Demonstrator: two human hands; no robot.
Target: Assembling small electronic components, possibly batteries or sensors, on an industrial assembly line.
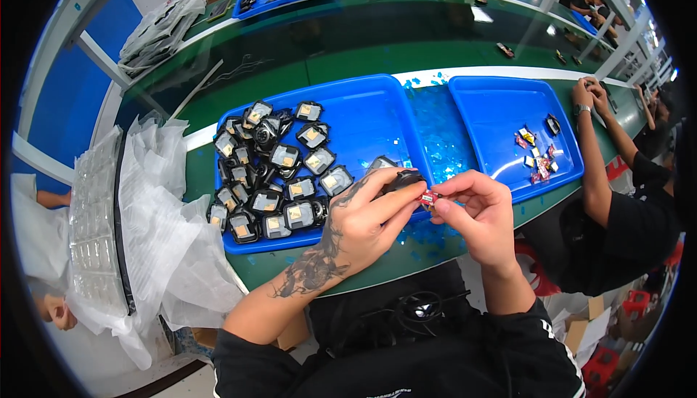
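Note:
My left hand (363, 222) is closed around a small black plastic device (408, 178), most of it hidden by the fingers. Close against its right side, my right hand (481, 213) pinches a tiny red piece (428, 199) between thumb and forefinger. The two hands meet above the gap between two blue trays. In the left blue tray (367, 97) lie several black devices (284, 156) with grey faces and beige patches, heaped at its left side. The right blue tray (501, 97) holds small red and yellow pieces (541, 169) and one black device (553, 124).
Blue scraps (446, 133) litter the green bench between the trays. A conveyor (348, 31) with scattered small parts runs beyond. Left stand clear plastic blister trays (94, 224) and white wrapping sheets (163, 202). A co-worker's arms (594, 158) are close at right.

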